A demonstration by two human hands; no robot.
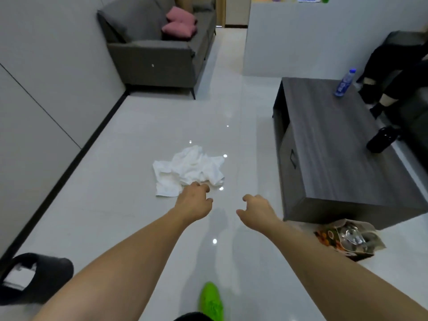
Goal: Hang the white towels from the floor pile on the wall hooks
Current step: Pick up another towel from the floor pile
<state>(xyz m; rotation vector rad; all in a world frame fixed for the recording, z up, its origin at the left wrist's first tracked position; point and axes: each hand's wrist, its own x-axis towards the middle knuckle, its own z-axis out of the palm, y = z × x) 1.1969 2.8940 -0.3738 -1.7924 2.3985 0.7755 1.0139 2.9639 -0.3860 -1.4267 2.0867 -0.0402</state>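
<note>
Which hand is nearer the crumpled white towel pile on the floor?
Left. The left hand reaches the crumpled white towel pile's near edge; the right hand hangs apart, off to its right.

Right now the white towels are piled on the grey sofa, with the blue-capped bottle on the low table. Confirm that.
Not quite. The head view shows the white towels piled on the floor, not the grey sofa. The blue-capped bottle does stand on the low table.

Towel pile (188,169) on floor (115,205) between wall (34,89) left, table (335,147) right; sofa (159,47) behind.
</note>
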